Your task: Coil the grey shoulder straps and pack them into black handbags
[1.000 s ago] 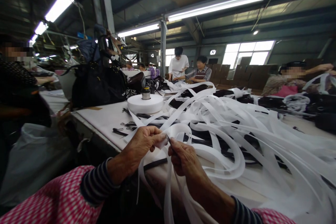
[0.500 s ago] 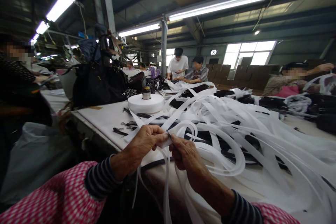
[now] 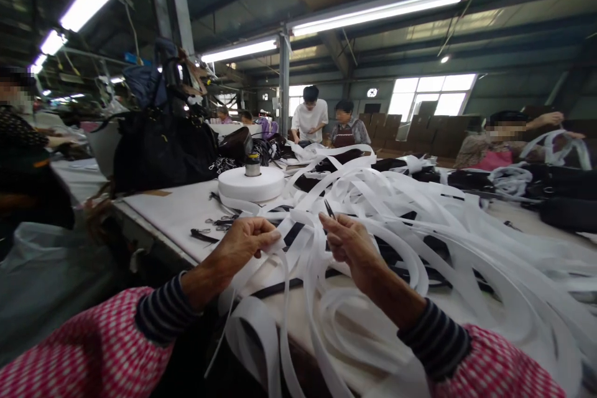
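Observation:
My left hand (image 3: 249,241) is closed, thumb against forefinger, on a strip of white webbing (image 3: 284,280) that drops over the table edge. To its right and a little apart, my right hand (image 3: 351,241) is wrapped round small dark thread snips (image 3: 329,208), whose pointed tips stick up past the fingers. Their handles are hidden in the palm. A big tangled heap of white webbing (image 3: 396,193) spreads behind and right of both hands. Beyond my left hand, a flat white roll of webbing (image 3: 250,185) lies with a small metal-and-yellow canister (image 3: 252,165) at its centre.
Dark straps with metal clips (image 3: 219,221) lie left on the white tabletop (image 3: 161,208). A large black bag (image 3: 161,149) stands at the back left. A co-worker (image 3: 499,143) at right handles white strips; another in a white shirt (image 3: 310,115) stands behind. A plastic bag (image 3: 46,280) hangs at left.
My hands have moved apart, from meeting at the webbing. The snips now point up, clear of the strip. More loose webbing hangs at the front edge, and the view has shifted slightly right.

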Available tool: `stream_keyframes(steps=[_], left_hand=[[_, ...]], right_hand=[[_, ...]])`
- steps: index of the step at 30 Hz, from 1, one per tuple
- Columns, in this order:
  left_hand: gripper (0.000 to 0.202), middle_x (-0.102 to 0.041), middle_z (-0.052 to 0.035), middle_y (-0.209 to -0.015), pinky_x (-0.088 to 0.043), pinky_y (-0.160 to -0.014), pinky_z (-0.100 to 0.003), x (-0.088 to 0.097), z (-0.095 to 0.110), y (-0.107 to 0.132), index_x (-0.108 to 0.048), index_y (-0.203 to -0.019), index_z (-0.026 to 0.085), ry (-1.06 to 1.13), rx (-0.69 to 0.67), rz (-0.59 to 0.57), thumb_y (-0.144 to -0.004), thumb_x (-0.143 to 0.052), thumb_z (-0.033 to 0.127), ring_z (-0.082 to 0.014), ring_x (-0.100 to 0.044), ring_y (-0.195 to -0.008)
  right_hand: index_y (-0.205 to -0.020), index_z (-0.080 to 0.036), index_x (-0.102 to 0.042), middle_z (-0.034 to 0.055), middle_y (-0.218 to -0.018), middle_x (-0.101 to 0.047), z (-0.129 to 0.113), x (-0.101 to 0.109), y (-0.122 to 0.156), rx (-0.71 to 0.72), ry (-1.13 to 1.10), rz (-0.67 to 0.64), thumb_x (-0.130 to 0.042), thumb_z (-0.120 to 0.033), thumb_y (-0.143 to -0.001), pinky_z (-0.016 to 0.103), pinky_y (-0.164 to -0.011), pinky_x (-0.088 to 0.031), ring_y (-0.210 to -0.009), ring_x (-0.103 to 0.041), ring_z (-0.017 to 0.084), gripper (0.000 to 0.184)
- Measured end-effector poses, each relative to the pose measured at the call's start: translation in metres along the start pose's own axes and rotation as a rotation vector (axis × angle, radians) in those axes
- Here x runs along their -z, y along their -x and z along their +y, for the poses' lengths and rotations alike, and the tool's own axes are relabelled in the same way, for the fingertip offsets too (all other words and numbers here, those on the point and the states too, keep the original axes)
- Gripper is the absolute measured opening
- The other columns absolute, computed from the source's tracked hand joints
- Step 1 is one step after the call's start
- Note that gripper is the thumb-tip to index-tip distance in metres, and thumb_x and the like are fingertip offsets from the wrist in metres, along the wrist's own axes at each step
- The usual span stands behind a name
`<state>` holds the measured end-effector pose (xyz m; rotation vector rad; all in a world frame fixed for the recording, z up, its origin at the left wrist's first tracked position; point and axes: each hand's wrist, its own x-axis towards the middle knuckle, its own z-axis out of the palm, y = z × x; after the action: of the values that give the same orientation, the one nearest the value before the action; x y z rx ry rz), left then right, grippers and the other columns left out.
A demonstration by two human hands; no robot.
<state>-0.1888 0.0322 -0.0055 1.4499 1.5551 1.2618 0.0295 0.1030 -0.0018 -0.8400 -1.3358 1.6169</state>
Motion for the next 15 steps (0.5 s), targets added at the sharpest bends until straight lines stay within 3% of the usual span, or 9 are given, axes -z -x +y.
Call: stream_keyframes(steps=[3, 6, 9, 12, 15], left_hand=[[0.03, -0.063, 0.0007, -0.073, -0.041, -0.066, -0.027, 0.003, 0.001, 0.008, -0.068, -0.078, 0.016, -0.191, -0.098, -0.033, -0.082, -0.068, 0.046, -0.0147, -0.053, -0.07], [0.029, -0.068, 0.0002, -0.081, -0.044, -0.072, -0.027, -0.008, -0.004, 0.016, -0.069, -0.084, 0.02, -0.406, -0.184, -0.149, -0.092, -0.06, 0.047, -0.0174, -0.06, -0.078], [0.033, -0.072, -0.0024, -0.117, -0.05, -0.083, -0.028, -0.023, -0.024, 0.012, -0.069, -0.089, 0.023, -0.533, -0.33, -0.221, -0.096, -0.054, 0.052, -0.0195, -0.068, -0.092], [0.037, -0.059, -0.001, -0.148, -0.055, -0.091, -0.026, -0.036, -0.05, -0.009, -0.074, -0.098, 0.028, -0.617, -0.446, -0.261, -0.097, -0.05, 0.056, -0.023, -0.07, -0.11], [0.039, -0.06, 0.0015, -0.148, -0.055, -0.098, -0.025, -0.053, -0.064, -0.03, -0.077, -0.11, 0.035, -0.614, -0.549, -0.407, -0.099, -0.043, 0.052, -0.0251, -0.068, -0.121]], right_hand=[[-0.077, -0.017, -0.053, -0.011, -0.057, -0.023, -0.025, 0.026, 0.009, 0.063, 0.067, -0.134, -0.082, -0.06, -0.074, 0.021, -0.045, -0.008, -0.05, -0.014, 0.004, 0.052], [-0.089, -0.013, -0.066, -0.0083, -0.059, -0.028, -0.044, 0.055, 0.036, 0.104, 0.249, -0.219, -0.071, -0.057, -0.088, 0.022, -0.046, -0.014, -0.051, -0.02, 0.006, 0.045], [-0.1, -0.014, -0.07, -0.0044, -0.066, -0.039, -0.052, 0.091, 0.085, 0.093, 0.487, -0.215, -0.065, -0.05, -0.094, 0.023, -0.051, -0.024, -0.057, -0.031, 0.008, 0.037], [-0.124, -0.022, -0.067, -0.0031, -0.074, -0.048, -0.05, 0.132, 0.145, 0.062, 0.809, -0.065, -0.064, -0.046, -0.096, 0.025, -0.061, -0.032, -0.066, -0.041, 0.012, 0.037], [-0.153, -0.026, -0.042, -0.0055, -0.072, -0.049, -0.041, 0.177, 0.197, -0.063, 1.081, 0.208, -0.071, -0.045, -0.09, 0.026, -0.066, -0.034, -0.069, -0.046, 0.014, 0.071]])
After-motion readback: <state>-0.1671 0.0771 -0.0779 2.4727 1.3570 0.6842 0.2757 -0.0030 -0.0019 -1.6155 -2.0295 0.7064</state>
